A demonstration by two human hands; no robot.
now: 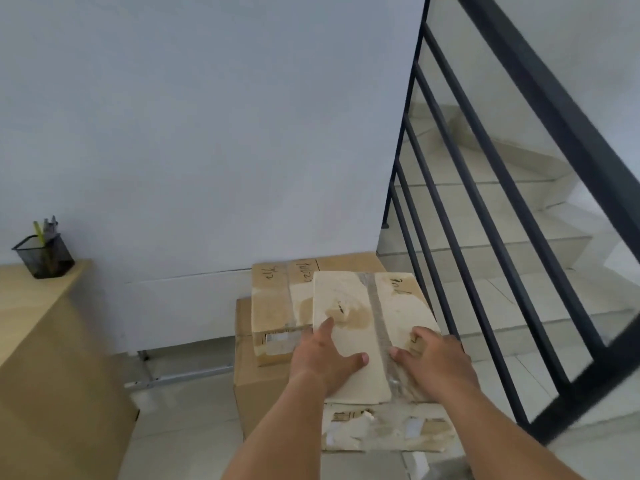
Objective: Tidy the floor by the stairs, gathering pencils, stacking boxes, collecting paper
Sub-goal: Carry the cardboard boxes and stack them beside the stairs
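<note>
Box (367, 306), pale and taped down the middle, is dead centre, over the stack by the foot of the stairs, and that's the one to watch. Sweeping from the left: a desk (41, 306) with a mesh cup (45, 254) on its corner, pencils standing in it, so that part of the tidy looks handled. Along the wall base lies a metal bar (180, 375), well apart from the stack. Then the stack itself: a base box (256, 393) on the tiles, a mid box (273, 299) on top of it against the wall, and the pale box overlapping the mid box's right half and jutting out toward the person. Whether it bears on the mid box or is being carried, I can't tell. Left hand (325, 358) lies palm down on the lid near the left edge, forefinger and thumb spread wide. Right hand (436, 362) is flat on the lid just right of the tape, fingers loosely bent, pinching nothing I can see. Then the railing (485, 202), just beside the box's right edge, with the stairs (519, 271) beyond. The danger, I'd say: this box looks offset to the near right, so released here it may tip off the front, and a hard shove could knock the mid box askew. The lid looks torn and soft, so pressing may cave it in. That right corner could also snag a railing bar.
</note>
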